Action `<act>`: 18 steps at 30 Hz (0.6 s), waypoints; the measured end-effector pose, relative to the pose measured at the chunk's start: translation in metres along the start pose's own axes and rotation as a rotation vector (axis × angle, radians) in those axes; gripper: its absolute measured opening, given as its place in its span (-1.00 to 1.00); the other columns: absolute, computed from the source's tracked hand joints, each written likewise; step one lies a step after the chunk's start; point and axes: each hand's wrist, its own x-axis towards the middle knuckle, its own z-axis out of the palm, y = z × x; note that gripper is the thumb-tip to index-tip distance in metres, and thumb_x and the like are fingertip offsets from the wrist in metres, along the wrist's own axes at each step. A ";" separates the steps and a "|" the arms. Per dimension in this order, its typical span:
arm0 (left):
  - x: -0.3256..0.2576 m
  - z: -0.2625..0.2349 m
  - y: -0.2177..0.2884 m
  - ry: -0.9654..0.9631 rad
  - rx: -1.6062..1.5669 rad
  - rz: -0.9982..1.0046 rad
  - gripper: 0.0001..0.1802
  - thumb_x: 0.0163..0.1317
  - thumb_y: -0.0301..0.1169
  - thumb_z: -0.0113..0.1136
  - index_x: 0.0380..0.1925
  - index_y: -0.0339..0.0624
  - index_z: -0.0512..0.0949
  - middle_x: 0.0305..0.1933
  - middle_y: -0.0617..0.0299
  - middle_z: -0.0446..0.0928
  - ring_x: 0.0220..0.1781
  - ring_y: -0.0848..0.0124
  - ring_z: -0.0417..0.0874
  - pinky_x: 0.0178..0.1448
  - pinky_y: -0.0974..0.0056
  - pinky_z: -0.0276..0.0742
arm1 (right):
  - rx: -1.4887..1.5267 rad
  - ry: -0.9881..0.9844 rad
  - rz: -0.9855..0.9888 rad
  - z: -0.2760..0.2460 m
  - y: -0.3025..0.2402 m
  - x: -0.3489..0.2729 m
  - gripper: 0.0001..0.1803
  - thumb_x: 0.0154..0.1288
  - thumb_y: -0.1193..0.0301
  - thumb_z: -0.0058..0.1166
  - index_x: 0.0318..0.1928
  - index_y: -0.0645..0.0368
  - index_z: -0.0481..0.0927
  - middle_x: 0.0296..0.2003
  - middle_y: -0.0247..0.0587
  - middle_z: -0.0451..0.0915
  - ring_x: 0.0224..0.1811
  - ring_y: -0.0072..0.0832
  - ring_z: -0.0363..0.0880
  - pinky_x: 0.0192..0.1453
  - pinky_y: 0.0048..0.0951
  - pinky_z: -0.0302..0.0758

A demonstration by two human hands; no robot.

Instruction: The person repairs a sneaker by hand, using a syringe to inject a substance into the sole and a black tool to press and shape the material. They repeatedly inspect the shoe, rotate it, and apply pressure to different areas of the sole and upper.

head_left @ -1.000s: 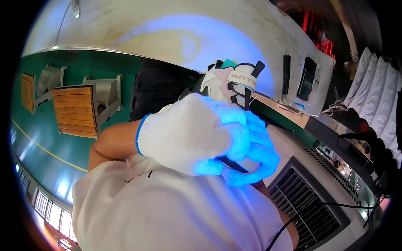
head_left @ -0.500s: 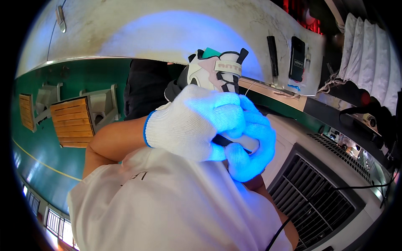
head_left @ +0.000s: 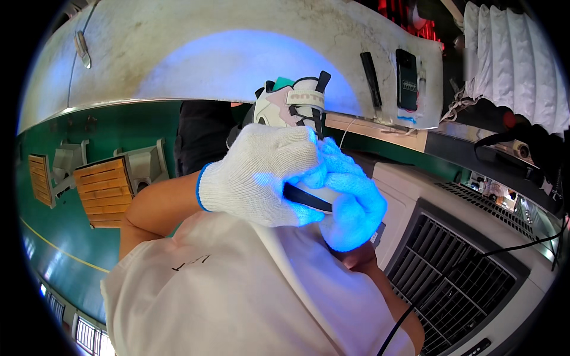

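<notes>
White-gloved left hand (head_left: 261, 169) and blue-lit right hand (head_left: 356, 202), both closed with fingers curled, grip a pale sneaker (head_left: 282, 113) above the wearer's light shirt (head_left: 237, 285), a dark strip (head_left: 307, 198) showing between them, perhaps the shoe's sole. Dark laces (head_left: 307, 113) and a front strap (head_left: 306, 97) are in place; handling appears midway, though how much is left cannot be told. Beyond the shoe, a black phone (head_left: 407, 80) and dark slim tool (head_left: 370, 77) lie on a worktable (head_left: 178, 50)
</notes>
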 end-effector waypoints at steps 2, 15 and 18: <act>-0.002 -0.004 0.001 -0.044 0.000 -0.016 -0.48 -0.17 -0.26 0.78 -0.31 0.02 0.56 -0.22 0.18 0.61 -0.22 0.11 0.76 -0.21 0.08 0.68 | 0.027 0.007 0.020 0.002 -0.008 0.007 -0.58 0.55 0.26 0.29 0.26 0.25 0.69 0.43 0.24 0.65 0.57 0.18 0.55 0.75 0.33 0.23; 0.006 -0.046 -0.016 -0.263 -0.254 -0.101 -0.52 0.08 -0.15 0.70 -0.11 -0.05 0.65 0.02 0.11 0.69 -0.05 0.03 0.81 -0.01 0.02 0.75 | -0.271 -0.339 0.185 0.006 -0.054 0.074 -0.25 0.16 0.43 0.69 0.36 0.22 0.65 0.45 0.27 0.61 0.57 0.27 0.55 0.64 0.24 0.39; 0.003 -0.052 -0.039 0.119 -0.341 0.148 -0.41 0.03 -0.20 0.74 0.04 -0.10 0.68 0.15 0.05 0.70 0.16 -0.02 0.79 0.17 0.01 0.74 | -0.417 -0.297 0.119 0.016 -0.051 0.081 -0.04 -0.02 0.17 0.82 0.36 0.26 0.64 0.51 0.27 0.55 0.61 0.28 0.50 0.63 0.24 0.46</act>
